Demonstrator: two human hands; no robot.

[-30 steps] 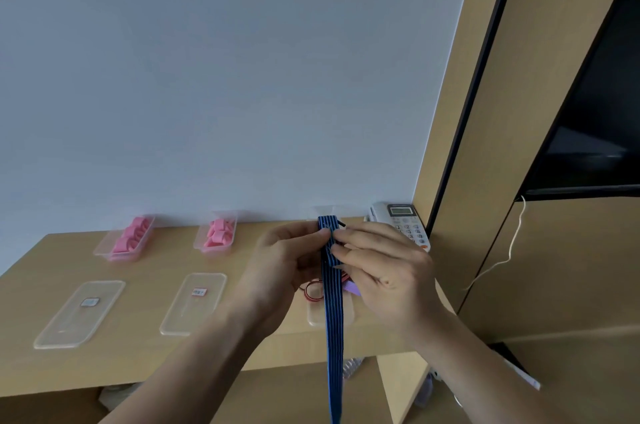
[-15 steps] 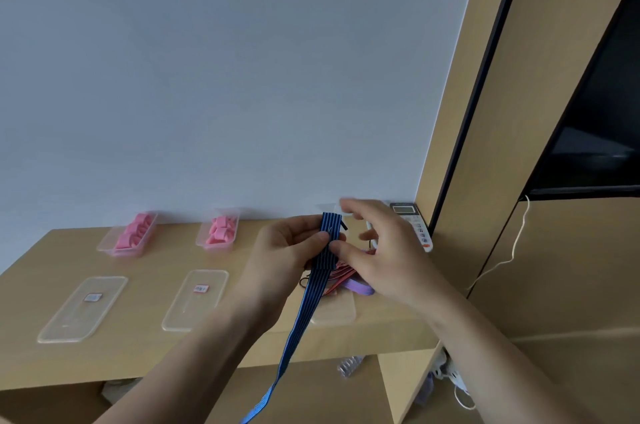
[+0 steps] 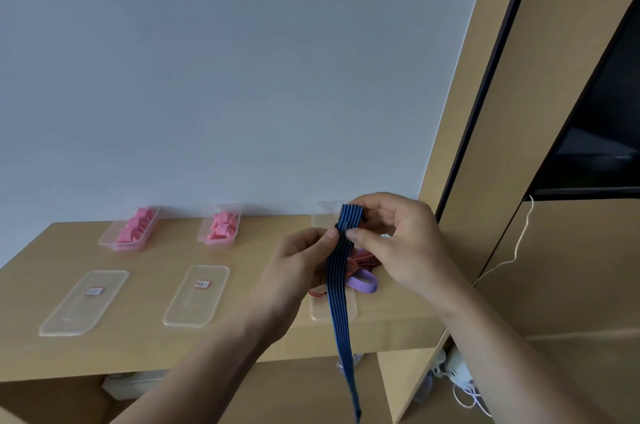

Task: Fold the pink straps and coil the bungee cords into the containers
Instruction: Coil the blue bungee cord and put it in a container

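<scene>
The left hand [image 3: 298, 262] and right hand [image 3: 401, 240] pinch the folded blue bungee cord [image 3: 337, 288], whose elastic hanging tail may pull the fold open if either pinch loosens.

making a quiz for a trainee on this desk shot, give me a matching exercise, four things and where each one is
Things
1. blue striped cord
2. purple cord
3. pink straps
4. labelled lid

Places
A. lying flat near the front left of the desk
B. pinched between the left hand and right hand, tail hanging past the desk edge
C. inside the clear containers by the wall
D. lying on the desk beside the red cords

Pairs: 1-B, 2-D, 3-C, 4-A
</scene>
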